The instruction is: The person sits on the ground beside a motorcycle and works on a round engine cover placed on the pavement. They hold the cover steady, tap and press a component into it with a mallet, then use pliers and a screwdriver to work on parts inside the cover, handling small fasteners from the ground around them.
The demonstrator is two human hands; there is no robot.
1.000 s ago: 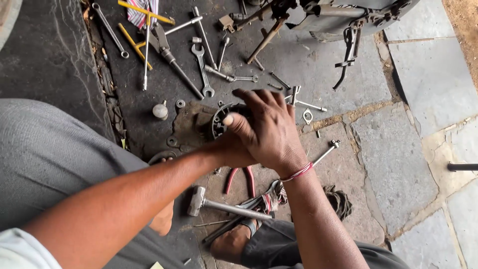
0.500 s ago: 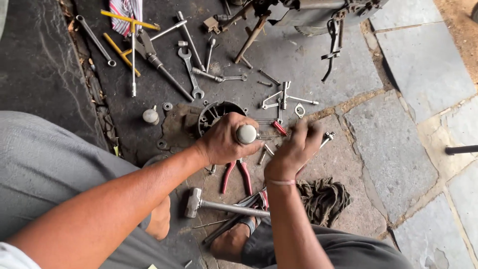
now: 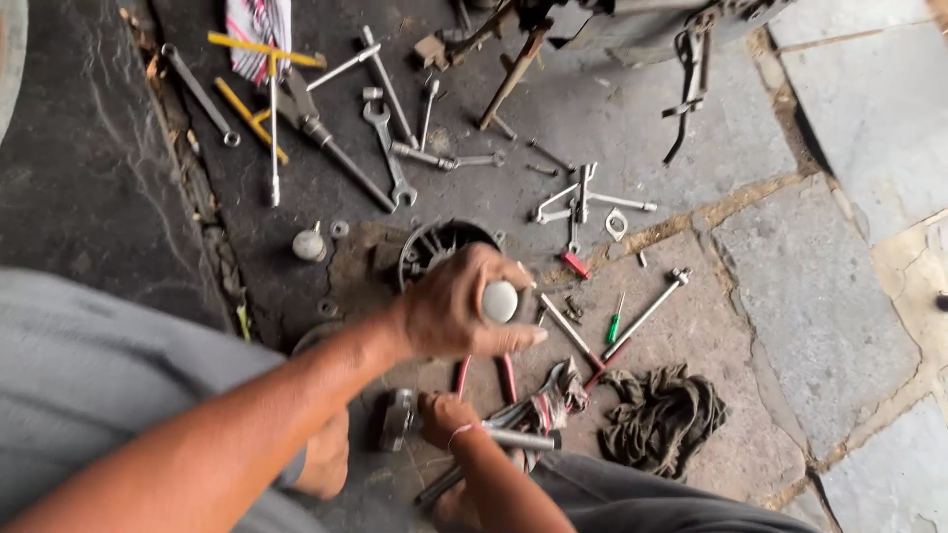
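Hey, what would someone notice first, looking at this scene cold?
Probably the left hand at centre, gripping a rounded grey knob over a dark round finned part. Just below, the right hand grasps a hammer. Wrenches and other tools lie scattered across the ground above.

Colours as seen from the head view. Left hand (image 3: 454, 311): grips a pale grey rounded knob (image 3: 500, 301). Right hand (image 3: 446, 413): grasps a dull steel-grey hammer (image 3: 400, 419); a pinkish-white band circles the wrist. Pliers (image 3: 484, 373): red handles. Small screwdriver (image 3: 614, 326): green handle (a second one nearby (image 3: 576, 263) is red). Rag (image 3: 664, 415): dark olive-brown. Cloth at top (image 3: 259, 25): white with red and dark stripes. Bars beside it (image 3: 265, 49): yellow. Spanners (image 3: 387, 148): silver-grey. Floor (image 3: 612, 118): dark oily grey, turning to light grey stone slabs (image 3: 869, 109). Trousers (image 3: 89, 375): grey.
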